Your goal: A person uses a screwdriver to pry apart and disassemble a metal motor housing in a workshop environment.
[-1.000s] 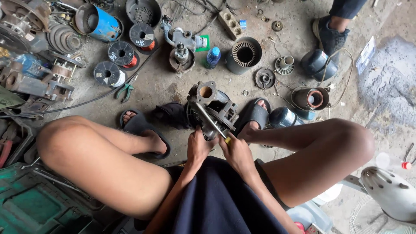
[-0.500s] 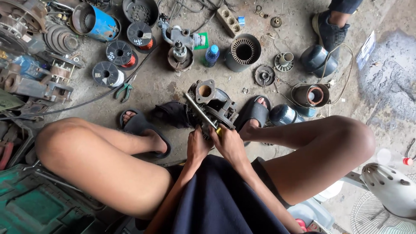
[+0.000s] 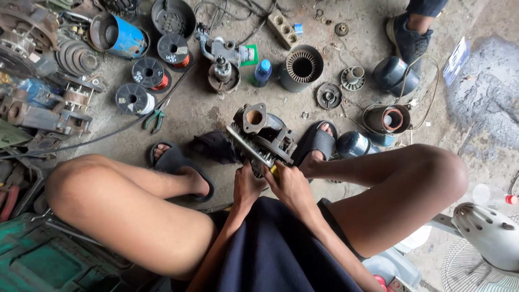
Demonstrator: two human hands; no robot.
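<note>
Head view, what cannot be read:
- Left hand (image 3: 247, 186) and right hand (image 3: 289, 184): fingertips hidden against the pump housing (image 3: 265, 135); grip on the wire brush (image 3: 250, 147) not resolvable, its yellow handle mostly covered by the right hand
- Underside of the housing hidden by the hands and a dark rag (image 3: 216, 147)
- Second person: only a shoe (image 3: 409, 38) and ankle, cut by the top edge
- Fan (image 3: 484, 243) cut by right and bottom edges
- Green case (image 3: 32, 265) cut at the lower-left corner
- Small parts near the power strip (image 3: 281, 28) too small to identify
</note>
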